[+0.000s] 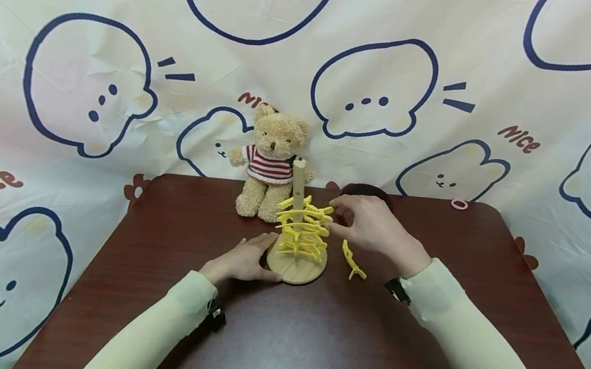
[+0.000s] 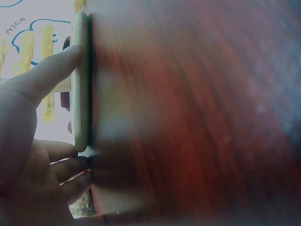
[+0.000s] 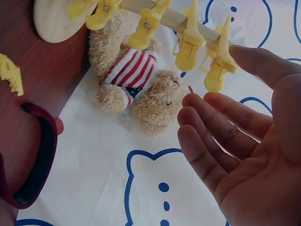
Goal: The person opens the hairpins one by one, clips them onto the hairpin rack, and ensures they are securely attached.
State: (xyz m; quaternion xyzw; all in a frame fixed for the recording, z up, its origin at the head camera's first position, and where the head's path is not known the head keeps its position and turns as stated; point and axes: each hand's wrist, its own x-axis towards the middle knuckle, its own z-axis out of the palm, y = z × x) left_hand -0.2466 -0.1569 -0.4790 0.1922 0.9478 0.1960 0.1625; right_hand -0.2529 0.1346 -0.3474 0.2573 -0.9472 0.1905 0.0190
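A wooden stand, with a round base (image 1: 294,272) and an upright post (image 1: 299,179), stands mid-table. Yellow spring clothespins (image 1: 303,226) line the post in several levels. My left hand (image 1: 245,259) grips the base's left edge, its thumb (image 2: 56,70) along the front of the rim and its fingers farther back. Beside the upper clothespins is my right hand (image 1: 372,223), thumb and fingers apart. In the right wrist view an end clothespin (image 3: 218,61) lies between the thumb and fingertips, close to both; whether they touch it cannot be told.
To the stand's right lies a yellow piece (image 1: 354,262) on the table (image 1: 273,345). A teddy bear (image 1: 270,162) in a striped top sits behind the stand. A dark red band (image 3: 47,155) is behind my right hand. A pink ring (image 1: 459,204) lies at the far edge.
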